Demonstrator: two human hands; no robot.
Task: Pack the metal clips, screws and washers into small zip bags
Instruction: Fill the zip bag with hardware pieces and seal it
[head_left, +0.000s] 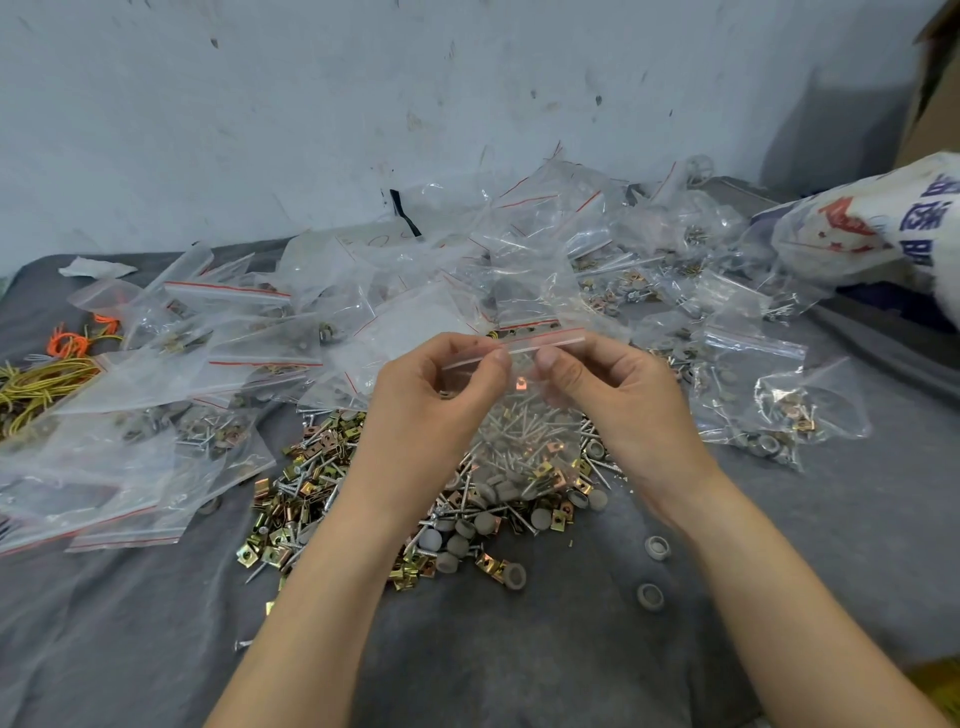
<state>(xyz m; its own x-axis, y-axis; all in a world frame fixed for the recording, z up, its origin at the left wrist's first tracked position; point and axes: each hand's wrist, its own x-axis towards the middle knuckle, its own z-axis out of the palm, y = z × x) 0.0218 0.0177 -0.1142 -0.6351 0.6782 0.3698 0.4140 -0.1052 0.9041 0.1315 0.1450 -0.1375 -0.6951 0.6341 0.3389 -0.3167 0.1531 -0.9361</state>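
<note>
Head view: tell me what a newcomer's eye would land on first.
Centre frame, the left hand and right hand pinch the red-lined top of a small zip bag between them. Right below lies a glinting pile of clips, screws and washers on the grey cloth, and behind it a heap of clear bags stretches to the wall.

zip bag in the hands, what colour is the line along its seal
Red, a thin stripe on the clear zip bag; head view shows it best.

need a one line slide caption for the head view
Both hands pinch the red-striped top of a small zip bag above a loose pile of clips, screws and washers on grey cloth.
</note>
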